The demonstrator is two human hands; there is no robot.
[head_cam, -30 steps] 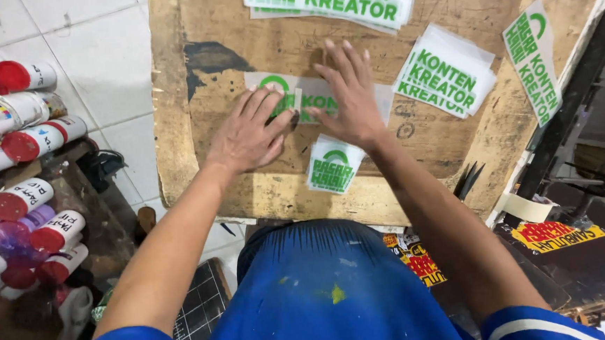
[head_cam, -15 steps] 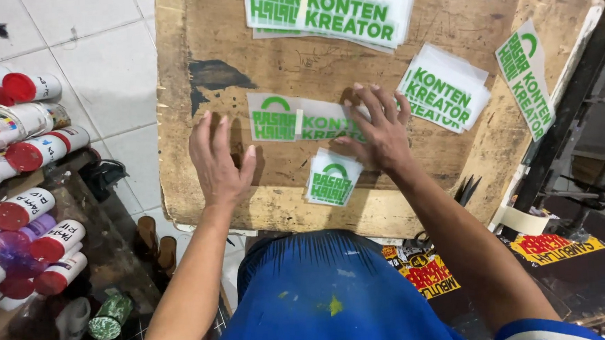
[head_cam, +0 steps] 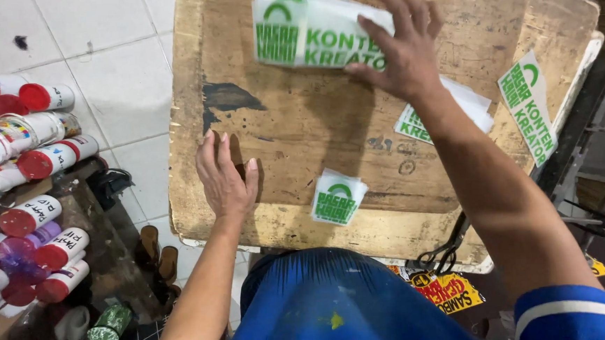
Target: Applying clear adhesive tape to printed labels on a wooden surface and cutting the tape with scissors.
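Note:
My left hand lies flat, fingers apart, on the worn wooden board near its front left edge. It holds nothing. My right hand reaches to the far side of the board and rests its fingers on a stack of white sheets with green print. A small white and green sticker lies near the front edge, between my arms. Another printed sheet lies partly under my right forearm. A long one sits at the board's right edge.
Several white bottles with red caps lie on a rack at the left. White floor tiles show beyond it. Scissors and a yellow printed sheet lie below the board's front right corner.
My right hand moved from the middle sheet up to the far stack; that middle sheet no longer lies at the centre. My left hand stays flat on the board at the left.

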